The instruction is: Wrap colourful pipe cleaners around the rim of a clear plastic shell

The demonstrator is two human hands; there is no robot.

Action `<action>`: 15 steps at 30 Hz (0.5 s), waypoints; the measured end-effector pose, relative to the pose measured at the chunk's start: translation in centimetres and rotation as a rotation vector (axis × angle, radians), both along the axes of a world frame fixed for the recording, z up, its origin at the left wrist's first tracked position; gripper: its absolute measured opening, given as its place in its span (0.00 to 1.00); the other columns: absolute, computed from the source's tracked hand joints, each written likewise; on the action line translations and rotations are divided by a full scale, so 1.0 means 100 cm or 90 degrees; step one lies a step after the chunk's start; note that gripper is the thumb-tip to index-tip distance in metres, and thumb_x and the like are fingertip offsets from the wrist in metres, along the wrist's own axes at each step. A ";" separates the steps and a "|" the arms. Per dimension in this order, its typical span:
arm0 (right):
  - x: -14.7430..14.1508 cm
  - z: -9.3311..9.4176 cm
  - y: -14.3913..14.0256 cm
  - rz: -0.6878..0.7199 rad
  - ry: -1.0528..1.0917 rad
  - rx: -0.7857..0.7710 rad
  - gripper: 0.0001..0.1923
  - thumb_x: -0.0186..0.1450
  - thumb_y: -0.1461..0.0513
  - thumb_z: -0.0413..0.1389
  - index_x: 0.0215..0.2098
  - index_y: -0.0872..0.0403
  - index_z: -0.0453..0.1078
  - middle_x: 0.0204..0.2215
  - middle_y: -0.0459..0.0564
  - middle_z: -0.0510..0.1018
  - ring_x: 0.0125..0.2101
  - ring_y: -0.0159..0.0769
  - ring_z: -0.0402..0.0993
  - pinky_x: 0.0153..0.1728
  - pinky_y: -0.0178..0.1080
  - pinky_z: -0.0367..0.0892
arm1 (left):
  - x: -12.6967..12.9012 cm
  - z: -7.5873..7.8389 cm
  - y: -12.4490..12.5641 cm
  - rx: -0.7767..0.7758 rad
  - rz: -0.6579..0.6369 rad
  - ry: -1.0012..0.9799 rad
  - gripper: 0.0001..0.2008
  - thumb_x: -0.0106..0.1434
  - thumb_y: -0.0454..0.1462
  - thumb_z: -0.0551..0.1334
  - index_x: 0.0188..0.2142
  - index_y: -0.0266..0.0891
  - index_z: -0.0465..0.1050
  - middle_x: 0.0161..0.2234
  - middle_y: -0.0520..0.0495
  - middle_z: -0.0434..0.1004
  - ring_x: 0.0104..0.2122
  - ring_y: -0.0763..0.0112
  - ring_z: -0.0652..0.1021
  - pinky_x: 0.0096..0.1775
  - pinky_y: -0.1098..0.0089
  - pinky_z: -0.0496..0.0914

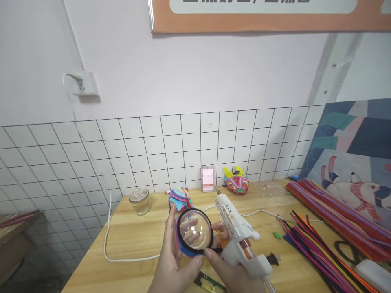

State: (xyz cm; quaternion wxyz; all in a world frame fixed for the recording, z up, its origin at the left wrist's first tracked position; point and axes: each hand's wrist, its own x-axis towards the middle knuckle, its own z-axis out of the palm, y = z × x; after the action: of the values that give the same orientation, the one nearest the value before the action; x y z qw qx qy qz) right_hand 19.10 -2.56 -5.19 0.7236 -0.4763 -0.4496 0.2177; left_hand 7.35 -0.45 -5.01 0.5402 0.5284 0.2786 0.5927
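A clear dome [195,230] with a fuzzy black rim and a pink-and-blue edge is held up above the table. My left hand [174,256] wraps round its left side, and those fingers show through the clear part. At the dome's right, my right hand [233,272] is closed round a white hot glue gun [233,217] with an orange trigger, its nozzle pointing up and away. The right thumb and fingers also touch the black rim, where a short black strand sticks out. Behind the dome lies a striped blue-and-pink craft piece [179,197].
A glass jar [139,201] stands at the back left. A phone [207,179] and a colourful animal-face craft [237,183] rest by the wall. Pipe cleaners [314,248] and black scissors [346,251] lie right. A white cord [131,259] crosses the wooden table [100,248].
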 end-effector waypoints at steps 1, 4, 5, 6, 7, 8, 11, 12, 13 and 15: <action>-0.002 -0.001 0.000 0.002 0.002 0.004 0.11 0.52 0.62 0.60 0.34 0.48 0.67 0.28 0.45 0.81 0.26 0.39 0.79 0.24 0.34 0.76 | 0.000 0.000 0.000 -0.003 0.011 0.003 0.52 0.53 0.43 0.68 0.66 0.47 0.35 0.59 0.36 0.63 0.57 0.51 0.68 0.54 0.59 0.65; -0.003 -0.005 0.003 0.050 0.053 0.027 0.16 0.53 0.65 0.59 0.39 0.45 0.66 0.24 0.39 0.78 0.24 0.37 0.79 0.24 0.33 0.76 | 0.002 0.001 0.002 -0.012 0.042 -0.003 0.52 0.53 0.44 0.69 0.67 0.46 0.36 0.57 0.35 0.66 0.54 0.52 0.71 0.53 0.60 0.67; -0.001 -0.008 0.005 0.065 0.070 0.041 0.17 0.53 0.66 0.59 0.39 0.45 0.66 0.25 0.39 0.78 0.24 0.35 0.79 0.25 0.33 0.76 | 0.002 0.002 0.002 -0.014 0.049 -0.009 0.52 0.52 0.45 0.69 0.67 0.45 0.35 0.57 0.35 0.67 0.54 0.51 0.71 0.52 0.60 0.68; 0.003 -0.011 0.007 0.081 0.076 0.058 0.17 0.52 0.67 0.60 0.38 0.45 0.66 0.27 0.39 0.78 0.24 0.34 0.78 0.26 0.32 0.76 | 0.002 0.002 0.003 -0.015 0.054 -0.015 0.53 0.52 0.45 0.69 0.67 0.45 0.35 0.56 0.34 0.67 0.54 0.51 0.71 0.51 0.60 0.69; 0.007 -0.014 0.010 0.095 0.072 0.068 0.17 0.52 0.68 0.61 0.36 0.45 0.65 0.30 0.40 0.77 0.24 0.33 0.78 0.27 0.32 0.75 | 0.002 0.003 0.004 -0.015 0.058 -0.022 0.53 0.51 0.45 0.69 0.67 0.46 0.35 0.57 0.34 0.67 0.55 0.50 0.71 0.51 0.59 0.69; 0.010 -0.017 0.012 0.112 0.064 0.069 0.17 0.51 0.69 0.63 0.34 0.46 0.65 0.31 0.40 0.77 0.24 0.32 0.78 0.28 0.33 0.75 | 0.001 0.003 0.004 -0.011 0.063 -0.028 0.53 0.51 0.45 0.69 0.66 0.46 0.35 0.57 0.34 0.67 0.55 0.50 0.71 0.51 0.59 0.68; 0.015 -0.022 0.014 0.154 0.058 0.044 0.16 0.50 0.69 0.64 0.31 0.48 0.64 0.36 0.43 0.77 0.23 0.32 0.78 0.27 0.34 0.75 | -0.004 0.007 0.005 0.011 0.090 -0.027 0.52 0.51 0.44 0.69 0.66 0.46 0.38 0.57 0.35 0.68 0.55 0.51 0.70 0.53 0.59 0.66; 0.013 -0.021 0.013 0.151 0.071 0.041 0.15 0.52 0.68 0.63 0.32 0.48 0.63 0.37 0.44 0.76 0.23 0.32 0.78 0.26 0.34 0.75 | -0.006 0.008 0.006 0.015 0.100 -0.022 0.51 0.51 0.44 0.69 0.66 0.46 0.38 0.56 0.35 0.68 0.55 0.51 0.71 0.54 0.58 0.66; 0.010 -0.019 0.012 0.138 0.089 0.047 0.14 0.53 0.67 0.62 0.33 0.48 0.63 0.38 0.45 0.76 0.23 0.32 0.78 0.25 0.34 0.75 | -0.008 0.009 0.006 0.017 0.111 -0.015 0.51 0.51 0.44 0.70 0.66 0.46 0.38 0.56 0.35 0.68 0.54 0.52 0.71 0.54 0.58 0.66; 0.003 -0.013 0.006 0.095 0.124 0.064 0.13 0.54 0.65 0.61 0.34 0.47 0.62 0.37 0.44 0.75 0.24 0.31 0.78 0.24 0.32 0.74 | -0.011 0.012 0.005 0.017 0.132 -0.006 0.52 0.51 0.45 0.70 0.66 0.47 0.38 0.56 0.36 0.68 0.54 0.52 0.72 0.54 0.58 0.66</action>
State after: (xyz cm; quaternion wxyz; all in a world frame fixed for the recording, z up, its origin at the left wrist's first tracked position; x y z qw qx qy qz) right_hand 19.37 -1.93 -6.48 0.7689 -0.3811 -0.4215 0.2932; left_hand 6.27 0.07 -3.83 0.4701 0.5010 0.3216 0.6516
